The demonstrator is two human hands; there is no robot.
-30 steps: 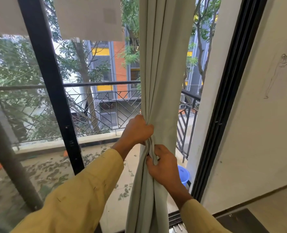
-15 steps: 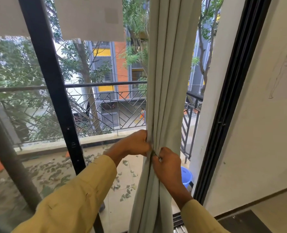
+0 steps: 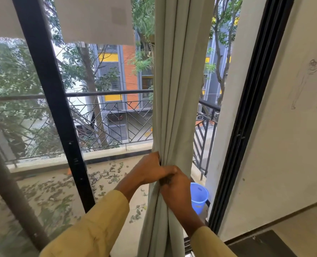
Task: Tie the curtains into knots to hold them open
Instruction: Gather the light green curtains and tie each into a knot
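A pale grey-green curtain (image 3: 180, 89) hangs in a gathered bunch in front of the glass door, running from the top of the view to the bottom. My left hand (image 3: 148, 169) grips its left edge at about waist height. My right hand (image 3: 174, 190) clasps the bunched folds just below and to the right, touching the left hand. Both hands squeeze the cloth into a narrow neck; below them the curtain falls loose. Both arms wear yellow sleeves. No knot shows in the cloth.
A black door frame post (image 3: 48, 101) stands to the left and a black sliding track frame (image 3: 246, 117) to the right, next to a white wall (image 3: 291, 145). Outside, a leaf-strewn balcony has a metal railing (image 3: 107, 93) and a blue bucket (image 3: 199, 197).
The curtain bunch has shifted right in view. My two hands have come together, the left now over the right, gathering the folds tighter.
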